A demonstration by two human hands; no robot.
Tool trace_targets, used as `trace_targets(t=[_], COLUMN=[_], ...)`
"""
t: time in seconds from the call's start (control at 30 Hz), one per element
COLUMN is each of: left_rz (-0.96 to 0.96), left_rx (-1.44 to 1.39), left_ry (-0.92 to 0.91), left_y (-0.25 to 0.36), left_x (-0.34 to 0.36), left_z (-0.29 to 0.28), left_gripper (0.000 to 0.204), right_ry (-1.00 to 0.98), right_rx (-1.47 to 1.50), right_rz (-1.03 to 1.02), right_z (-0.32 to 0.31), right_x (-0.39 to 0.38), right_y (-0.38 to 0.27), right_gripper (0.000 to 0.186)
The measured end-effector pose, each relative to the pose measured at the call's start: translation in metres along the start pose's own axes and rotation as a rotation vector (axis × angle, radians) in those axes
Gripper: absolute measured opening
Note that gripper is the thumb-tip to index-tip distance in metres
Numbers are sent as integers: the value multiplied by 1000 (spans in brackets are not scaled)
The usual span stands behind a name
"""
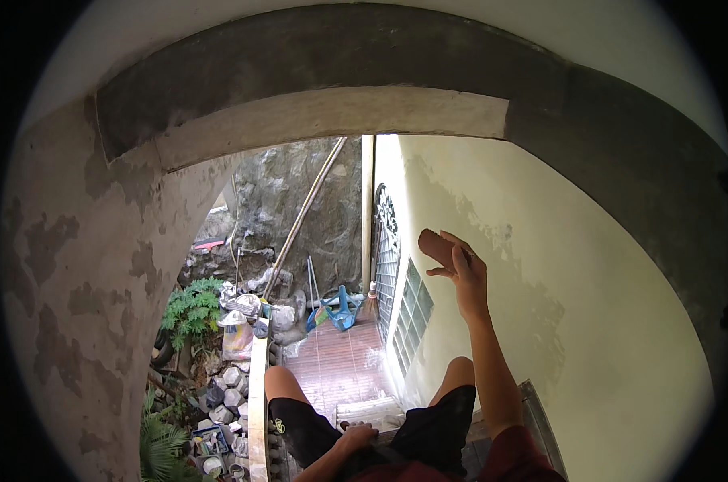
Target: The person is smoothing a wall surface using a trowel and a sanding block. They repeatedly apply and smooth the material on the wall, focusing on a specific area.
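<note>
The person wears a dark red top, seen only as a strip at the near edge, with a short sleeve of the same dark red on the right, its hem loose and wide around the upper arm. The shorts are black, loose and softly creased, ending above two bare, rounded knees. On the left leg of the shorts, toward the outer side, sits a small yellow-green mark, too small to make out. The right hand and left hand are bare, like both forearms.
</note>
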State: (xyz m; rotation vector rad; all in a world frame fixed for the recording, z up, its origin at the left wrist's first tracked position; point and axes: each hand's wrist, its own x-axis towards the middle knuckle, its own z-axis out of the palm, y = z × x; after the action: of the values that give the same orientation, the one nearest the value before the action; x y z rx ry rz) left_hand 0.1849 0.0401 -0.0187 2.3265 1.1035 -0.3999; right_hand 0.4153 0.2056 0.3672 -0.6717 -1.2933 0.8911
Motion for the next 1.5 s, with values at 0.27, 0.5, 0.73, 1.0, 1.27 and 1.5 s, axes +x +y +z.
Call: trace_targets(t=[0.27, 0.5, 0.73, 1.0, 1.27, 1.5], left_rz=[-331, -354, 291, 605, 609, 541], left_rx=[-115, -205, -585, -647, 88, 910], left_ry=[195, 160, 689, 930, 1187, 1647], left_y=[-16, -47, -2, 121, 151, 153], left_x=[7, 26, 26, 3, 18, 2], left_z=[6, -20, -247, -342, -378, -544], left_gripper=[68, 72, 44, 60, 67, 67], right_ry=[7, 119, 347, 385, 366, 259], right_rx=[0, 82, 367, 864, 923, 507], right_rz=[70, 247, 44, 212, 226, 475], right_z=[-31, -60, -40, 21, 4, -25], right_x=[-30, -67, -60, -87, -99, -128], right_y=[4, 17, 20, 51, 61, 146], right_gripper=[46, 44, 45, 35, 35, 36])
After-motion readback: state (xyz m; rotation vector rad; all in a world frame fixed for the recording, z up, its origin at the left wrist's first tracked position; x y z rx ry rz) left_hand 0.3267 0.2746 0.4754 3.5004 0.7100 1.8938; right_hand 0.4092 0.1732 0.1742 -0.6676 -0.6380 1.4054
